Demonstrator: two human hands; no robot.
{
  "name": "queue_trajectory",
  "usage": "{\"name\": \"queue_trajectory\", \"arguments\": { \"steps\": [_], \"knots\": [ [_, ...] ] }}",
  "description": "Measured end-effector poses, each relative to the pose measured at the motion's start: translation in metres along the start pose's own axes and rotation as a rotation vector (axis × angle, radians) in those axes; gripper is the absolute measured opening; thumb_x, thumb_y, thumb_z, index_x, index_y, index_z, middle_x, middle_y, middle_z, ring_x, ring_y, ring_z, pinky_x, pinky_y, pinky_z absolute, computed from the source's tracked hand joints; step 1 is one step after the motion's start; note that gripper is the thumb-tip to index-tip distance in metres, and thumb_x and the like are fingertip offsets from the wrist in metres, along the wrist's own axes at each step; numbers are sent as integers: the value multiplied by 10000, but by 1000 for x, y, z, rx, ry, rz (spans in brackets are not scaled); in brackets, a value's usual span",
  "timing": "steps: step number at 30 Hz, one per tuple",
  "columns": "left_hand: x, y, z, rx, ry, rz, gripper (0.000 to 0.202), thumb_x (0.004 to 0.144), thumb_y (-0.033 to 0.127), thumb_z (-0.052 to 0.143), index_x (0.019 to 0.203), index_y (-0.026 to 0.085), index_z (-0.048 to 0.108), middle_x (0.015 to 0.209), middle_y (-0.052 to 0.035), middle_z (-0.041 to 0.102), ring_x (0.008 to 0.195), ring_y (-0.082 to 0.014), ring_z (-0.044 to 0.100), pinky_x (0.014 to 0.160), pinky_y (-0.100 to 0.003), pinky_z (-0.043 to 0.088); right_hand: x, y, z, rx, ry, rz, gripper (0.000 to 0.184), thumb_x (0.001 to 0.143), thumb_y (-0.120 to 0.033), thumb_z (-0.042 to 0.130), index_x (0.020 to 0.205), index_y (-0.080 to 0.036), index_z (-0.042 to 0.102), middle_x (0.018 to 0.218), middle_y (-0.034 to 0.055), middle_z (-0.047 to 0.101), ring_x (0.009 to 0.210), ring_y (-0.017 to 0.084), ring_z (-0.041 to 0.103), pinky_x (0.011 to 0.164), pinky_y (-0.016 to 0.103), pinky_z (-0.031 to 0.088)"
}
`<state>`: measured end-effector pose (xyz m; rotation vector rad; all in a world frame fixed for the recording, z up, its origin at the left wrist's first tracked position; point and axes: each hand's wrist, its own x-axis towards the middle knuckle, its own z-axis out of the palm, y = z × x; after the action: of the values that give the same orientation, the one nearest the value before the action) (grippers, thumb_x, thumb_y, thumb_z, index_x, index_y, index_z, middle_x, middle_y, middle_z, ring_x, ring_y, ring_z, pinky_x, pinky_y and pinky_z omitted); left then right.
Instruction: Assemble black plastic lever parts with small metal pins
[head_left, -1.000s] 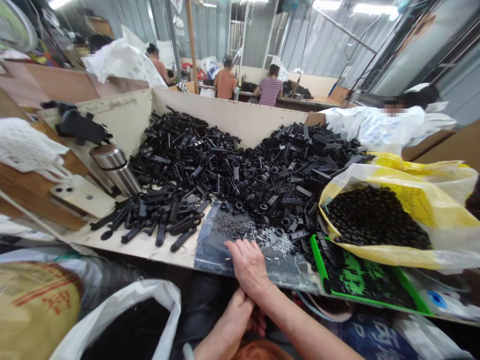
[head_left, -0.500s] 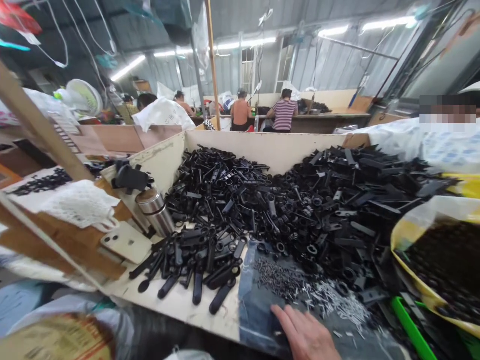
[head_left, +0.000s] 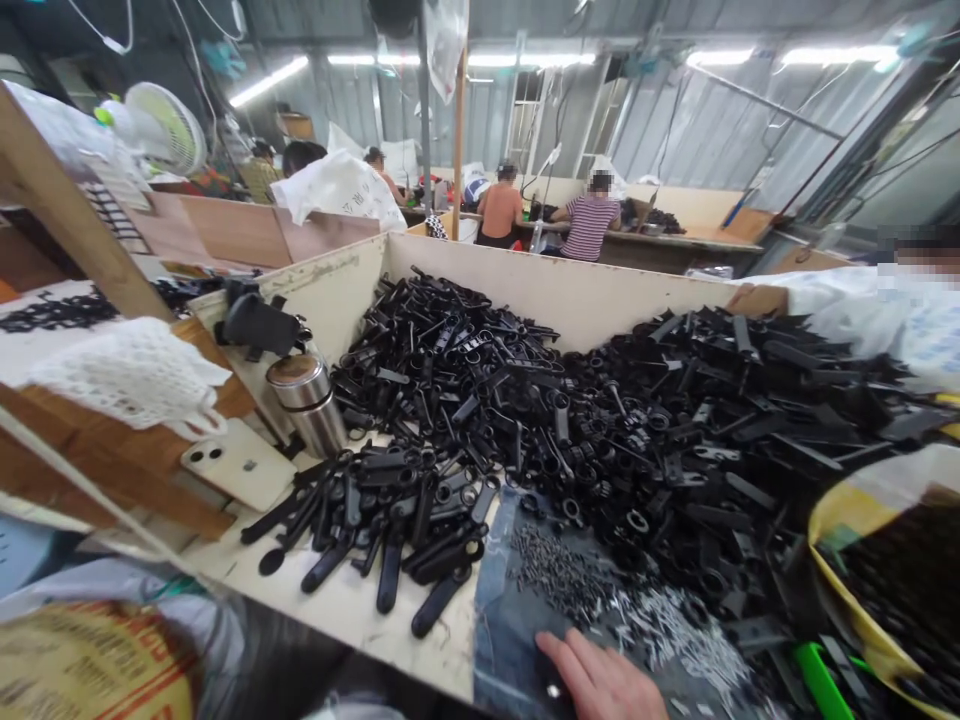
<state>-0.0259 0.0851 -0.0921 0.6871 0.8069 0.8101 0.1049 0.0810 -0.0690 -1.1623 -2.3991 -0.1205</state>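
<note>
My right hand [head_left: 600, 675] is over the blue-grey cloth [head_left: 499, 625] at the bottom, fingers stretched forward and left; they look apart, and I see nothing held. A small shiny piece [head_left: 553, 690] lies beside it on the left. Just beyond the fingers are a heap of small dark metal pins [head_left: 555, 565] and a heap of silvery pins [head_left: 679, 640]. To the left, black handle-shaped parts [head_left: 388, 575] with ring ends lie in a loose bunch on the pale board. My left hand is out of view.
Large piles of black ringed parts [head_left: 480, 350] and flat black pieces [head_left: 750, 390] fill the bench behind. A steel flask [head_left: 311, 415] and a phone [head_left: 240, 465] stand at left. At right are a yellow-rimmed sack [head_left: 832, 560] and a green tray [head_left: 817, 680]. Other people sit farther back.
The camera view has shifted slightly, so the bench contents sit a little differently in the picture. My right hand stays on the cloth, slightly lower in view.
</note>
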Motion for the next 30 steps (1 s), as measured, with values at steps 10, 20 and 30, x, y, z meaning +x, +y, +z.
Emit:
{"name": "queue_trajectory", "arguments": {
  "steps": [10,20,30],
  "knots": [
    [-74,-20,39,117,-84,-71,537,774,661,693,974,167,626,708,7,628,423,-103,541,413,-211,326,27,3,-82,437,-15,418,330,1036,-265,355,1148,-229,663,758,-4,661,614,147,603,605,233,483],
    [-94,61,49,725,400,264,120,740,253,816,801,245,713,676,9,633,633,-189,509,622,-265,340,6,-2,-105,1108,30,855,524,949,-632,496,1186,-199,670,634,-36,494,546,147,455,493,244,350],
    [-90,52,46,784,262,85,195,889,422,650,902,233,698,748,-19,684,637,-186,587,645,-272,430,7,0,-83,928,9,722,403,1003,-526,469,1052,-214,719,826,22,643,666,161,570,617,264,453]
  ]
}}
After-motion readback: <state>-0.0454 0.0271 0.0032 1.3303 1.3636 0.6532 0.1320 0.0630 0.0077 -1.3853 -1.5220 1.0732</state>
